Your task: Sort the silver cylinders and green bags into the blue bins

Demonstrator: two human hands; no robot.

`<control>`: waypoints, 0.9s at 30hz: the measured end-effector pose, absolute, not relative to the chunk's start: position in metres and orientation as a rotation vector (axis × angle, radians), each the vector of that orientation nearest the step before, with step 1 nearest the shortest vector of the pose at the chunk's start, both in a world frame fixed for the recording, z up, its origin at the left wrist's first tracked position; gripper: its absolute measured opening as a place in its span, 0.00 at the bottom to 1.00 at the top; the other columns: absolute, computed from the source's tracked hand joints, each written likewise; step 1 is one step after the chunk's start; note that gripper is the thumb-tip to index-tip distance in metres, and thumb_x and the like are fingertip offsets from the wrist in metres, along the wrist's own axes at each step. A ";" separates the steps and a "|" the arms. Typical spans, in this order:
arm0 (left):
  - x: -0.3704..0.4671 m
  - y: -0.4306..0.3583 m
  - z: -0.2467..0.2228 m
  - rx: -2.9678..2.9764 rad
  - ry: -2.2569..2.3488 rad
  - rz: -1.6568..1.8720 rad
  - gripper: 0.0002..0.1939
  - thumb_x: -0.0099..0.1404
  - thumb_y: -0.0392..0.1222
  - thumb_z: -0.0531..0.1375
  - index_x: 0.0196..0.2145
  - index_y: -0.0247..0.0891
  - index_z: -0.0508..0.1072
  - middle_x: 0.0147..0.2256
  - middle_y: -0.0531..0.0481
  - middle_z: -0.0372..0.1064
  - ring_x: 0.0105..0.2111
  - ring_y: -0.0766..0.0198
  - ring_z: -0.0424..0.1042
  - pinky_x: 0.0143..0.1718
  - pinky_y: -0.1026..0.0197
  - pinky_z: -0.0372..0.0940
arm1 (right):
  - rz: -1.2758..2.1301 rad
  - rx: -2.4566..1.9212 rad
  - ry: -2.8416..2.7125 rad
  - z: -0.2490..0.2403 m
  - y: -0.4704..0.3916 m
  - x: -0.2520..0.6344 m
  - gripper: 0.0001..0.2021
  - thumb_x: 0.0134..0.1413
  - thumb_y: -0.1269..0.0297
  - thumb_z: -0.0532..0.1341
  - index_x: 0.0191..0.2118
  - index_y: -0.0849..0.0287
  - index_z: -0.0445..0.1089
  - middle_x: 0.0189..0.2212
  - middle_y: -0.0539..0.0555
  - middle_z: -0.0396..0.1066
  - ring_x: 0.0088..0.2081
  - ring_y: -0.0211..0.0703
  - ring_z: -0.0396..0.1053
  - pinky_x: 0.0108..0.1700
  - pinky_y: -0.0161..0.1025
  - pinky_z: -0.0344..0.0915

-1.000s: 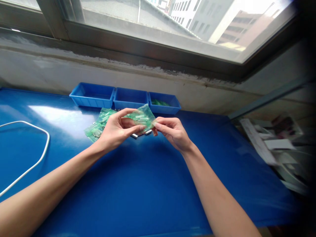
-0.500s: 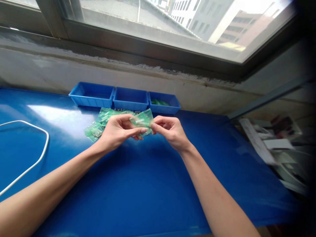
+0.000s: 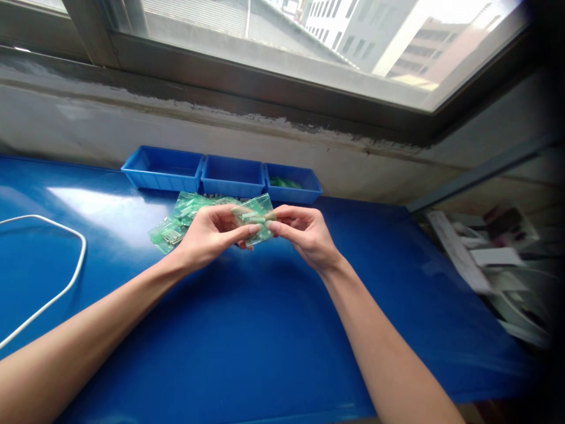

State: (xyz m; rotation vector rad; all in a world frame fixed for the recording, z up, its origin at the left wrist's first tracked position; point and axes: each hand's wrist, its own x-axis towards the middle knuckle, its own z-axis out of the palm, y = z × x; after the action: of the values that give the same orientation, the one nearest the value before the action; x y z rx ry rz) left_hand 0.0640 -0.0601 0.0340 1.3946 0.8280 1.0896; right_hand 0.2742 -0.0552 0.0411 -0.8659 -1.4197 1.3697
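Observation:
A small clear green plastic bag [image 3: 256, 206] with pale pieces inside is held up between both hands. My left hand [image 3: 213, 231] pinches its left and lower part between thumb and fingers. My right hand [image 3: 305, 233] pinches the bag's right edge with thumb and forefinger. Behind and left of my left hand, a pile of similar green bags [image 3: 179, 219] lies on the blue table; some hold metal pins. Small dark metal parts show at the back of the pile, partly hidden by the held bag.
Three blue bins stand along the wall: a left bin [image 3: 165, 180], a middle bin [image 3: 233, 187] and a right bin [image 3: 295, 194] with green bags inside. A white cable [image 3: 82, 259] curves over the table [image 3: 247, 353] at left. Papers [image 3: 497, 257] lie beyond its right edge.
My right thumb and fingers have shifted slightly inward on the bag, and the bag now faces the camera a little flatter. Both hands still grip it.

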 end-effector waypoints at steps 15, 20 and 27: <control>0.064 -0.062 0.036 1.177 0.673 1.063 0.23 0.67 0.60 0.64 0.47 0.37 0.79 0.48 0.41 0.79 0.42 0.51 0.81 0.36 0.57 0.78 | 0.585 -0.845 -1.769 0.049 -0.061 0.276 0.03 0.56 0.64 0.72 0.37 0.52 0.83 0.36 0.54 0.77 0.36 0.43 0.73 0.40 0.42 0.73; 0.065 -0.062 0.041 1.116 0.696 1.164 0.19 0.64 0.55 0.69 0.42 0.35 0.83 0.49 0.39 0.79 0.51 0.50 0.78 0.54 0.53 0.73 | 0.276 -0.865 -1.964 0.055 -0.066 0.278 0.06 0.61 0.65 0.67 0.39 0.49 0.83 0.36 0.54 0.78 0.37 0.44 0.75 0.42 0.43 0.74; 0.061 -0.057 0.032 1.255 0.774 1.135 0.24 0.57 0.46 0.75 0.50 0.40 0.81 0.54 0.42 0.77 0.52 0.51 0.78 0.51 0.57 0.73 | -0.112 -0.700 -2.120 0.045 -0.063 0.279 0.15 0.62 0.75 0.62 0.47 0.49 0.81 0.39 0.57 0.78 0.41 0.47 0.73 0.45 0.47 0.74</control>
State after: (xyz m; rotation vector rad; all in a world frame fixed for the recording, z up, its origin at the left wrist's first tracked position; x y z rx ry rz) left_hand 0.0607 -0.0569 0.0317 1.2553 0.7736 1.1347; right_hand 0.2788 -0.0634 0.0445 -0.6996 -2.1199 -0.1118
